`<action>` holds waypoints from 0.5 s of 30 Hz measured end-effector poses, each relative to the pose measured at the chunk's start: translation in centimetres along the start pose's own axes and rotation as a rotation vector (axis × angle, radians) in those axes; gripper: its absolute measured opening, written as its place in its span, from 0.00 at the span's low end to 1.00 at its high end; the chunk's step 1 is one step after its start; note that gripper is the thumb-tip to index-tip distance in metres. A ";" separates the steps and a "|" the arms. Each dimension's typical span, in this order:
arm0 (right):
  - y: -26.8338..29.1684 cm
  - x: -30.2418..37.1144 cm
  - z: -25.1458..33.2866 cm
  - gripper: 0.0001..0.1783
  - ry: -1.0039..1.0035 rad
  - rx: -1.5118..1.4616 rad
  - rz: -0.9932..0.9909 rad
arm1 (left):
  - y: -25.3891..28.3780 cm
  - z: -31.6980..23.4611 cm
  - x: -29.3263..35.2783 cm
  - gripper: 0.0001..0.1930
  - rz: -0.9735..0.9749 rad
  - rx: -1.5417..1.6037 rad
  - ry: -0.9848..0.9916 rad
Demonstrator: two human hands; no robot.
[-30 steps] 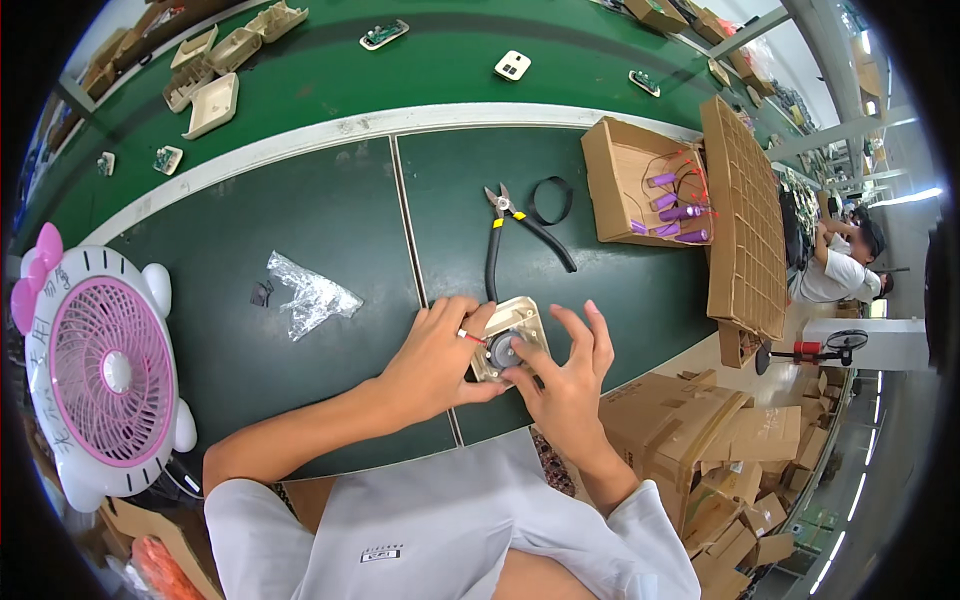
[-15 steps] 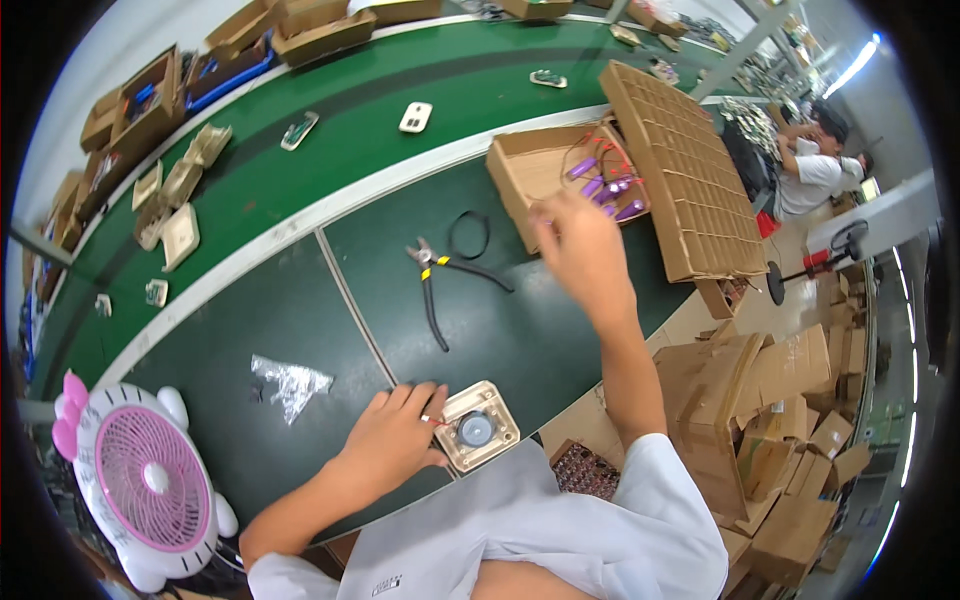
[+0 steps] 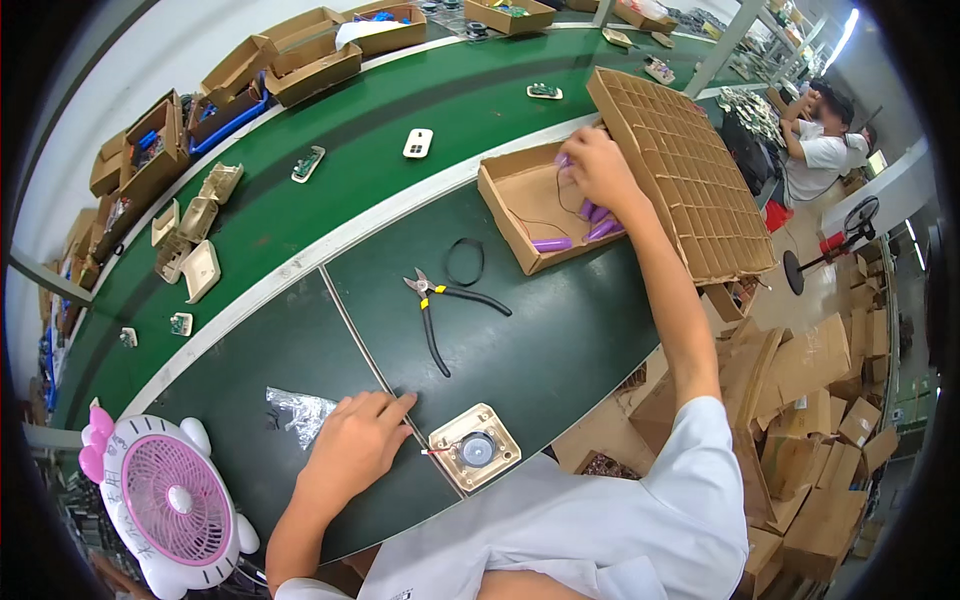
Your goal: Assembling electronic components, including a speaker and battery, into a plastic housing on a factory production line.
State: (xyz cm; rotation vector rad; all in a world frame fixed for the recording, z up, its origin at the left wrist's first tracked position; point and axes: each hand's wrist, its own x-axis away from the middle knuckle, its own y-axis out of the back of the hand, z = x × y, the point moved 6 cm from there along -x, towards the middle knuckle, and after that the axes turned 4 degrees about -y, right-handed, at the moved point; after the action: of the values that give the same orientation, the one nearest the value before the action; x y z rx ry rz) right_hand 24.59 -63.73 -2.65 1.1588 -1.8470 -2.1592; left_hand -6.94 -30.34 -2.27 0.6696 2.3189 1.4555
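Note:
Over the shallow cardboard box (image 3: 505,205), my right hand (image 3: 603,170) has its fingers closed on a purple cylindrical battery (image 3: 565,160) with a thin wire dangling below. Several more purple batteries (image 3: 600,222) lie inside, and one rests along the near wall. My left hand (image 3: 362,438) lies on the table, fingers stretched out and nothing visible in them. Just right of it sits a cream plastic housing (image 3: 505,432) with a round grey speaker (image 3: 477,449) inside and a short red wire with a white connector. Black-handled cutting pliers (image 3: 430,300) lie beyond.
A black loop (image 3: 464,262) lies by the pliers, and a clear plastic bag (image 3: 300,412) near my left hand. A pink-white fan (image 3: 178,500) stands left. A divided cardboard tray (image 3: 685,180) leans behind the box. The green belt (image 3: 370,110) carries scattered parts. Another person (image 3: 818,150) sits far right.
My left hand has let go of the housing and moved left. My right hand has shifted farther over the box, with a battery between its fingers. Batteries in the box lie differently.

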 end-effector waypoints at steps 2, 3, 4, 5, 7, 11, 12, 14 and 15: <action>2.7 0.1 0.1 0.11 -0.364 -0.568 -0.219 | 1.3 0.6 0.0 0.19 -0.114 0.056 0.052; 3.9 0.2 1.2 0.11 -0.358 -0.568 -0.221 | 1.5 0.6 -0.1 0.19 -0.120 0.054 0.054; 4.9 0.4 1.7 0.10 -0.400 -0.830 -0.276 | 2.1 0.8 -0.1 0.18 -0.165 0.075 0.069; 5.8 0.9 2.3 0.10 -0.441 -1.094 -0.326 | 2.5 0.9 0.0 0.18 -0.207 0.097 0.086; 8.2 1.8 5.8 0.15 -0.489 -1.106 -0.210 | 3.1 0.2 -0.5 0.17 -0.253 0.105 0.064; 7.5 6.1 13.8 0.18 -0.503 -1.362 0.007 | 2.2 -1.1 -0.8 0.13 -0.205 0.528 0.200; 7.2 7.3 16.2 0.18 -0.511 -1.389 0.050 | 1.1 -2.0 -0.4 0.12 -0.041 0.662 0.190; 8.7 9.7 20.2 0.17 -0.480 -1.336 -0.074 | -1.4 -3.9 1.4 0.11 0.123 0.830 0.220; 9.7 11.2 20.8 0.17 -0.498 -1.338 -0.049 | -2.4 -6.2 1.9 0.09 0.243 0.859 0.024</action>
State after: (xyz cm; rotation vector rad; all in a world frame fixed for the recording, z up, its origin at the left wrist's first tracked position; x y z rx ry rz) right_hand 0.76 -54.99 0.22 0.3415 -0.0675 -2.9087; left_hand -12.19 -34.90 -1.85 1.1724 2.9254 0.4592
